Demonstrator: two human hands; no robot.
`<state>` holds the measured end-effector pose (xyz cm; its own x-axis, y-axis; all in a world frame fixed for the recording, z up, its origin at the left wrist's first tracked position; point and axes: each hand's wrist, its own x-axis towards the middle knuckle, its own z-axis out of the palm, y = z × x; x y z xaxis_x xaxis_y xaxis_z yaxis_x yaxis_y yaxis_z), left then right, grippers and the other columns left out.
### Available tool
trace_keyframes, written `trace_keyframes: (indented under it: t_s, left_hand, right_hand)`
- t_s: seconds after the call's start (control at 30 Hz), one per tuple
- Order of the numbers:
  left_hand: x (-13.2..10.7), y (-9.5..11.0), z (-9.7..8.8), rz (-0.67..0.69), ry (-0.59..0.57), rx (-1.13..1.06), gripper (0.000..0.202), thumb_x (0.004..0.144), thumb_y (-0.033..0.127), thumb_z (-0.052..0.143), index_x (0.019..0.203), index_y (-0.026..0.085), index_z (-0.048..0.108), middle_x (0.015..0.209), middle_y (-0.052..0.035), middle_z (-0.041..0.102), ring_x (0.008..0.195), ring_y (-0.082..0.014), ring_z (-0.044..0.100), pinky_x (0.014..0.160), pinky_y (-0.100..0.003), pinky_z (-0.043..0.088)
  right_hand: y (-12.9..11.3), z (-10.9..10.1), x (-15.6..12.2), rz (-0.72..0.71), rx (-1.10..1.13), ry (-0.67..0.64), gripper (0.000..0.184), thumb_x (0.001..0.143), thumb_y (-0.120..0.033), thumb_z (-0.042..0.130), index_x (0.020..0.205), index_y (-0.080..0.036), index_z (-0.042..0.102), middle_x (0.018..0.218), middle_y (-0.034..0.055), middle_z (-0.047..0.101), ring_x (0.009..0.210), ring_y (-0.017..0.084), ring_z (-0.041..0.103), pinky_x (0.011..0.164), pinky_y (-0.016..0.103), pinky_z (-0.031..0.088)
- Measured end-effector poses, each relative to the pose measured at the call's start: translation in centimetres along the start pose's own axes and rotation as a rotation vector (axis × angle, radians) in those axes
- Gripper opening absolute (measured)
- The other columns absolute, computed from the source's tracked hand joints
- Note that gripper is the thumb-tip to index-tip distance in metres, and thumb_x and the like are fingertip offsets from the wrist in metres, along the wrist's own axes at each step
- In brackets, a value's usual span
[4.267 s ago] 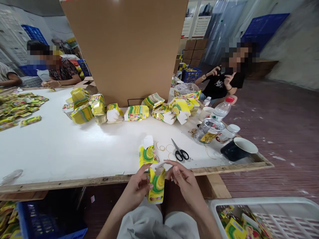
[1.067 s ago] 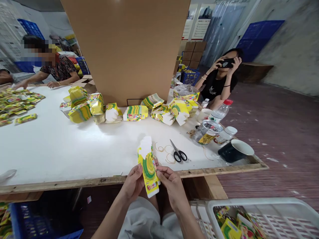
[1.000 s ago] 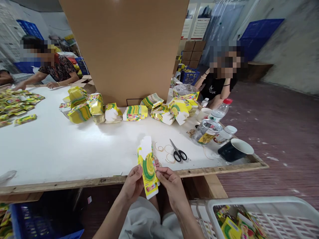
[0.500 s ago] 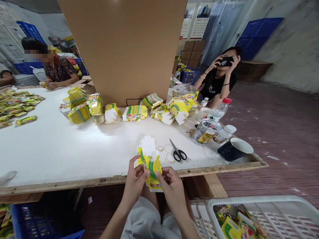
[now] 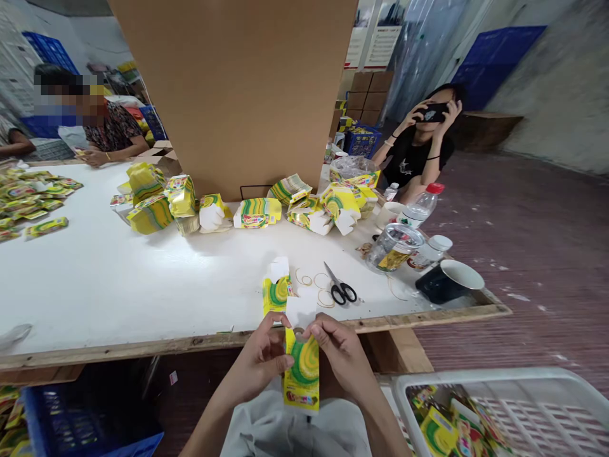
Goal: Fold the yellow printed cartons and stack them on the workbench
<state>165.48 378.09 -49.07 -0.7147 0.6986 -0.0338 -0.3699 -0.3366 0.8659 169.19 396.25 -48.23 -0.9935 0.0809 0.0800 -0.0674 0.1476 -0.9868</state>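
Observation:
Between my two hands, over my lap at the table's front edge, is a yellow and green cardboard box (image 5: 302, 371) with its white top flap raised. My left hand (image 5: 266, 355) grips its left side, the thumb across the printed front. At the upper right edge, my right hand (image 5: 340, 346) pinches the box near the flap's base. Another flat yellow carton (image 5: 275, 293) lies on the table just beyond my left fingers. To its right are several thin rubber bands (image 5: 307, 279) and black-handled scissors (image 5: 340, 289).
Bundled cartons (image 5: 257, 212) line the base of a tall cardboard panel (image 5: 233, 95). A dark mug (image 5: 435, 285), clear jar (image 5: 394, 247) and bottles stand at the right edge. A white basket (image 5: 476, 374) holds packets at lower right. Two people sit across the table; another person's arm shows far left.
The box in my hands has come down toward my lap and now stands more upright, its front showing. The carton on the table is more exposed.

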Motion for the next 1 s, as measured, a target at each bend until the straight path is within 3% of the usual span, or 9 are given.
trace_keyframes:
  t_s: [0.1, 0.2, 0.43, 0.53, 0.67, 0.87, 1.0]
  left_hand:
    - [0.0, -0.2, 0.0, -0.009, 0.029, -0.014, 0.065, 0.083, 0.025, 0.071, 0.133, 0.031, 0.03, 0.102, -0.006, 0.069, 0.083, -0.0188, 0.067, 0.071, -0.028, 0.05]
    - [0.1, -0.2, -0.2, -0.038, 0.052, 0.014, 0.07, 0.081, 0.028, 0.072, 0.137, 0.029, 0.029, 0.106, -0.0091, 0.068, 0.089, -0.0235, 0.069, 0.07, -0.03, 0.052]
    - [0.6, -0.3, 0.0, -0.014, 0.153, 0.125, 0.048, 0.083, 0.03, 0.069, 0.124, 0.026, 0.045, 0.1, -0.0071, 0.071, 0.08, -0.0201, 0.07, 0.067, -0.027, 0.054]
    - [0.8, -0.4, 0.2, 0.037, 0.175, 0.201, 0.041, 0.082, 0.031, 0.07, 0.119, 0.023, 0.053, 0.109, -0.01, 0.069, 0.085, -0.022, 0.07, 0.07, -0.029, 0.055]
    - [0.7, -0.4, 0.2, 0.088, 0.17, 0.24, 0.039, 0.084, 0.03, 0.067, 0.121, 0.021, 0.056, 0.121, -0.0127, 0.065, 0.103, -0.0253, 0.067, 0.081, -0.03, 0.053]
    - [0.5, -0.2, 0.1, 0.014, 0.105, 0.051, 0.045, 0.084, 0.027, 0.069, 0.124, 0.023, 0.047, 0.106, -0.0104, 0.071, 0.096, -0.0231, 0.069, 0.078, -0.029, 0.053]
    - [0.7, 0.1, 0.4, 0.037, 0.118, -0.022, 0.048, 0.08, 0.024, 0.074, 0.12, 0.023, 0.047, 0.1, -0.0091, 0.073, 0.089, -0.0229, 0.071, 0.072, -0.028, 0.054]
  right_hand:
    - [0.4, 0.4, 0.1, -0.032, 0.027, 0.084, 0.018, 0.091, -0.039, 0.057, 0.093, -0.022, 0.064, 0.081, 0.0019, 0.068, 0.076, 0.017, 0.062, 0.07, 0.025, 0.047]
    - [0.7, 0.5, 0.1, -0.02, 0.089, 0.137, 0.028, 0.091, -0.039, 0.058, 0.116, -0.026, 0.053, 0.089, 0.0016, 0.068, 0.08, 0.017, 0.063, 0.071, 0.025, 0.049]
    - [-0.1, -0.8, 0.0, -0.146, -0.089, 0.27, 0.035, 0.095, -0.05, 0.044, 0.109, -0.025, 0.064, 0.106, 0.0069, 0.066, 0.091, 0.021, 0.061, 0.079, 0.029, 0.048]
    - [-0.7, -0.8, 0.0, -0.054, -0.095, 0.187, 0.033, 0.092, -0.048, 0.049, 0.101, -0.022, 0.068, 0.093, 0.0057, 0.066, 0.088, 0.021, 0.061, 0.076, 0.029, 0.048]
    - [-0.9, -0.1, 0.1, 0.117, -0.102, 0.033, 0.032, 0.082, -0.033, 0.063, 0.111, -0.02, 0.062, 0.065, -0.0045, 0.054, 0.059, 0.014, 0.05, 0.055, 0.022, 0.041]
    - [-1.0, 0.7, 0.2, 0.096, -0.334, 0.062, 0.029, 0.084, -0.026, 0.057, 0.112, -0.022, 0.06, 0.056, -0.0088, 0.039, 0.052, 0.013, 0.042, 0.051, 0.022, 0.033]
    - [-0.9, 0.7, 0.1, 0.08, -0.305, 0.049, 0.028, 0.086, -0.032, 0.059, 0.111, -0.021, 0.062, 0.053, -0.0091, 0.041, 0.049, 0.012, 0.04, 0.05, 0.022, 0.033]
